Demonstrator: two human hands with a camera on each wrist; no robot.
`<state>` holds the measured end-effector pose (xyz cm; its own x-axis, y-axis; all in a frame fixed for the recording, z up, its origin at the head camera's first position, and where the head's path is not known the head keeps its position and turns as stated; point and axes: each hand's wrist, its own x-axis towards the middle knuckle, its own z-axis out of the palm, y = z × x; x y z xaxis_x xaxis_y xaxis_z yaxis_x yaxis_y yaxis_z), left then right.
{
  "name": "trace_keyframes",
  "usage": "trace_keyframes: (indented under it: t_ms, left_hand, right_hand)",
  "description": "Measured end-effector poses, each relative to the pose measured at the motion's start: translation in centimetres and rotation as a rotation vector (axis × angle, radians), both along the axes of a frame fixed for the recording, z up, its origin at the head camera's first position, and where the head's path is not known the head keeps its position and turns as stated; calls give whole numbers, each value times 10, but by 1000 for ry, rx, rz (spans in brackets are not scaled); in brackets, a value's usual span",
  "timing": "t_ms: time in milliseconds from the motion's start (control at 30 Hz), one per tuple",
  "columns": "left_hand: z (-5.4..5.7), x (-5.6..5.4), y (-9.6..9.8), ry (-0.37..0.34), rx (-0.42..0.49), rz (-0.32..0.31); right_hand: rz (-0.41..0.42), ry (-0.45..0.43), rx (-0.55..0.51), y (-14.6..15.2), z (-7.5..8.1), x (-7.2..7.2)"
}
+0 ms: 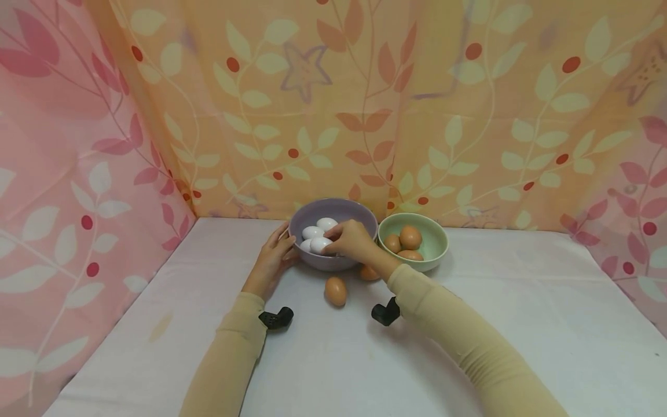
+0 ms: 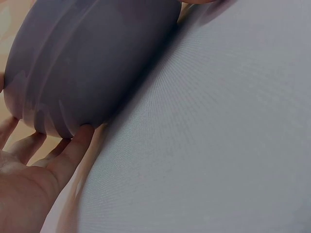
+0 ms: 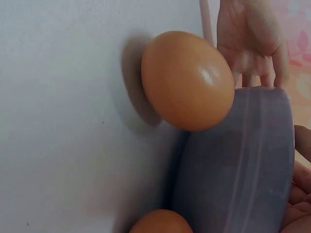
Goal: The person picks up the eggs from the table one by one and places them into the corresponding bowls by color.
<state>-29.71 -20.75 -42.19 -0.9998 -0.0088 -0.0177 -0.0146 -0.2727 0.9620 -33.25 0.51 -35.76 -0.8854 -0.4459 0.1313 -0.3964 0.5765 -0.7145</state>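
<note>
A purple bowl (image 1: 333,264) holds several white eggs (image 1: 312,232). My left hand (image 1: 274,255) is at the bowl's left side. In the left wrist view its fairly straight fingers (image 2: 73,150) touch the bowl's outer wall (image 2: 112,58). Over the bowl's right part, my right hand (image 1: 352,238) reaches in and pinches a white egg (image 1: 320,245) between thumb and fingers. That pinch is hidden behind the bowl wall in the right wrist view. A brown egg (image 1: 336,291) lies on the table before the bowl. Another brown egg (image 1: 370,273) is partly covered by my right wrist.
Beside the purple bowl on the right stands a green bowl (image 1: 435,255) with several brown eggs (image 1: 410,237). Both bowls are near the back edge of the white-covered table (image 1: 323,359). Patterned curtains (image 1: 260,145) hang behind and at both sides.
</note>
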Motion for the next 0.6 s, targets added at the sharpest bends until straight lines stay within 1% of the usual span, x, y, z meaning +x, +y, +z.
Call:
trace_keyframes:
  t_ms: [200,333,433,600]
  left_hand:
    - [-1,0,0,-1,5,1]
    - [0,0,0,-2,6,1]
    - [0,0,1,-4,7,4]
    - [0,0,1,0,5,5]
  right_hand:
    - [7,14,10,-3,-1,1]
    - [-1,26,46,-4,-1,1]
    - [-3,27,69,-5,-1,1]
    - [8,15,70,-6,-1,0]
